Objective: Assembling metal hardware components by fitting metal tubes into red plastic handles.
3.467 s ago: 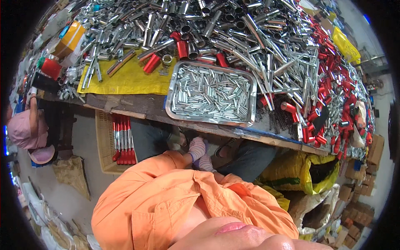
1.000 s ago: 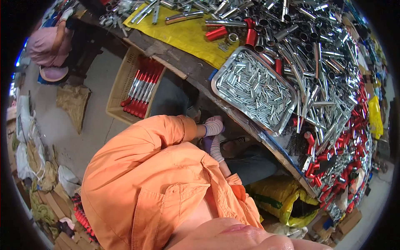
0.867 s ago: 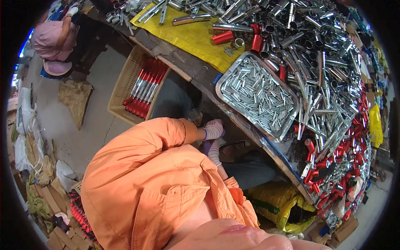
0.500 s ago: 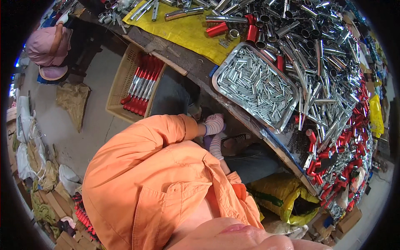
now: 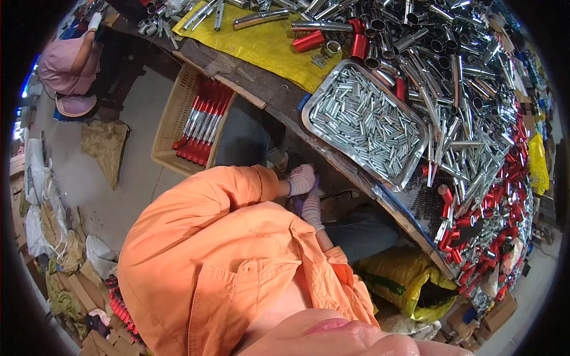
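Both hands wear pale striped gloves with purple patches and meet low over my lap, beneath the table's front edge. My left hand [image 5: 301, 178] reaches in from the orange sleeve on the left. Its fingers look curled, but whatever they hold, if anything, is hidden. Close against it is my right hand [image 5: 312, 206], its fingers hidden from this angle. On the table nearest to my hands, a metal tray [image 5: 307, 116] carries many short silver pins [image 5: 362, 113].
Chrome tubes [image 5: 409, 38] and red parts [image 5: 309, 41] pile over the table and a yellow sheet [image 5: 237, 44]. A beige crate [image 5: 166, 127] of red-and-silver pieces stands left of my legs. A yellow sack [image 5: 392, 273] lies right. Another person [image 5: 68, 68] works far left.
My hands have shifted slightly together at my lap. At the far left the other person's gloved hand has moved a little. The tray and piles stay put.
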Demonstrator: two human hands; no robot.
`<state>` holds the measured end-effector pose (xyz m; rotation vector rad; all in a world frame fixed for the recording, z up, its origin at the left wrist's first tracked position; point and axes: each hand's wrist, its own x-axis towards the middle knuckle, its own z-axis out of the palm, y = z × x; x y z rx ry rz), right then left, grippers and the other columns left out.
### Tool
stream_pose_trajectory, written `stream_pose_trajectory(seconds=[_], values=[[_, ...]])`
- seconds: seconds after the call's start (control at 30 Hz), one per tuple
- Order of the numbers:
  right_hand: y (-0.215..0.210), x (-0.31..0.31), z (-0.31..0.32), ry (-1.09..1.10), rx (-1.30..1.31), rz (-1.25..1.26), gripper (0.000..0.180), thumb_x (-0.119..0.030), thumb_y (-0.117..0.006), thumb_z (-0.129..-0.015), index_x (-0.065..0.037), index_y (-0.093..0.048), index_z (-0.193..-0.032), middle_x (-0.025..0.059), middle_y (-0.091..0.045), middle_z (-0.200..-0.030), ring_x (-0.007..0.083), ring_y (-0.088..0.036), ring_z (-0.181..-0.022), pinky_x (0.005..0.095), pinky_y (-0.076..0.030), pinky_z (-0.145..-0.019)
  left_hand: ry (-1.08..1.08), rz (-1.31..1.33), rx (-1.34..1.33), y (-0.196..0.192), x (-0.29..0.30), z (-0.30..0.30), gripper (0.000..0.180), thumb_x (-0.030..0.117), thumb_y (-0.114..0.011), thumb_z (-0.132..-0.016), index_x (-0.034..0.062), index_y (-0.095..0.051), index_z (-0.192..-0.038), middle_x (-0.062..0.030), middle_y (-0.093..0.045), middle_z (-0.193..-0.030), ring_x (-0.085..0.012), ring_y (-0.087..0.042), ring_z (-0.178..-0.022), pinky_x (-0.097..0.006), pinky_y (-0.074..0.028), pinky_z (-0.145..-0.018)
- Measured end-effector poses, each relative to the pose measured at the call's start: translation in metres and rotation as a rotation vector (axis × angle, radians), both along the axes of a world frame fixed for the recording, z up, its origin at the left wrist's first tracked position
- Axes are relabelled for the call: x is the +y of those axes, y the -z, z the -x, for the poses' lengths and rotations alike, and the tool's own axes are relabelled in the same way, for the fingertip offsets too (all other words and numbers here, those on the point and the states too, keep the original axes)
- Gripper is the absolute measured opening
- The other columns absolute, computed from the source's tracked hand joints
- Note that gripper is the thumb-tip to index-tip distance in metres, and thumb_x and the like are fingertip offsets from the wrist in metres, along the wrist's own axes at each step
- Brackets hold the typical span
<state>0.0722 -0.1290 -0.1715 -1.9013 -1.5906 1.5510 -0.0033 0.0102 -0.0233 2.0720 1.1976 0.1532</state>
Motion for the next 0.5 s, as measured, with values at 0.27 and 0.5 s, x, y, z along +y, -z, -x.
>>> stream_pose_trajectory(seconds=[0.27,0.5], values=[[-0.26,0.054,0.046,0.211,0.057,-0.18,0.042,-0.023,-0.061,-0.087,-0.005,-0.053,-0.124,0.0193,-0.059,-0.12,0.0331,-0.058,-0.103,0.0392,-0.049,-0.088,-0.026,-0.187,0.425,0.028,-0.019,0.049,0.023,0.018,-0.05,-0.084,0.006,-0.069,-0.087,-0.012,-0.063,-0.079,-0.0258,-0.062,-0.072,-0.041,-0.05,-0.06],[-0.162,0.043,0.014,0.161,-0.088,-0.07,0.06,-0.037,-0.065,-0.081,-0.001,-0.051,-0.127,0.0239,-0.061,-0.116,0.0396,-0.06,-0.106,0.0459,-0.049,-0.087,-0.397,0.142,0.003,-0.019,-0.001,0.034,0.028,0.022,-0.05,-0.088,0.0016,-0.069,-0.093,-0.0201,-0.064,-0.091,-0.0366,-0.062,-0.076,-0.045,-0.051,-0.067]])
